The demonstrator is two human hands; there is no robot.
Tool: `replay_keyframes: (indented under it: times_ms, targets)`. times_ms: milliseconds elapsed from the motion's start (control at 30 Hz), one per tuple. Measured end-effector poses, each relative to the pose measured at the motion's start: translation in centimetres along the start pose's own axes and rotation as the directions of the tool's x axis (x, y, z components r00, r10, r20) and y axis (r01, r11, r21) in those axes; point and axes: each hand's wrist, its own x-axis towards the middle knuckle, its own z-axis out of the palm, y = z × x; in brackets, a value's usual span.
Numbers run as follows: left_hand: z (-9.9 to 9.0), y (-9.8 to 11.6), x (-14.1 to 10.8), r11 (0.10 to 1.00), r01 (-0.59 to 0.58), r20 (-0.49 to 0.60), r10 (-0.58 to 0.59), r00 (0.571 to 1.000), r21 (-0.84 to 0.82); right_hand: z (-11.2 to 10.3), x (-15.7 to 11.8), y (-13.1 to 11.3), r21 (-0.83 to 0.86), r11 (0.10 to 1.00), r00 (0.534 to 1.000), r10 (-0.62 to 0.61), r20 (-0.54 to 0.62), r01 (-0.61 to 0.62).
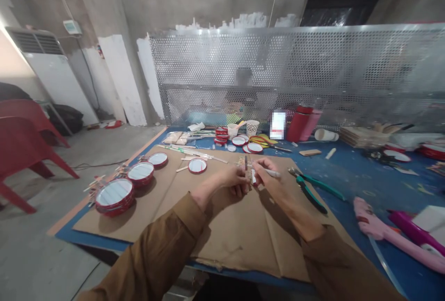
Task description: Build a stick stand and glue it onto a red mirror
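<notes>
Over the middle of the brown cardboard (225, 245), my left hand (238, 180) has its fingers closed round a small piece, too small to name. Close on its right, my right hand (266, 175) is closed on a white pen-like tool (273, 172), which points out to the right. A small red and white piece (253, 177) shows between the two hands. To the left lies a round red-rimmed disc (197, 166), with a thin wooden stick (181, 169) beside it.
Stacks of red-rimmed discs (114, 193) stand at the left. Green-handled pliers (313, 192) and a pink glue gun (371, 222) lie at the right. Behind are paper cups (252, 128), a red bottle (299, 122), a lit phone (277, 125) and a perforated metal screen (208, 60).
</notes>
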Motion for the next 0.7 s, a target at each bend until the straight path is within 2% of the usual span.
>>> replay_keyframes:
  times_ms: [700]
  targets:
    - [0.17,0.47,-0.22,0.998,0.065,0.000,-0.065,0.998,-0.002,-0.21,-0.13,-0.54,-0.038,0.999,1.000,0.008,0.011,-0.008]
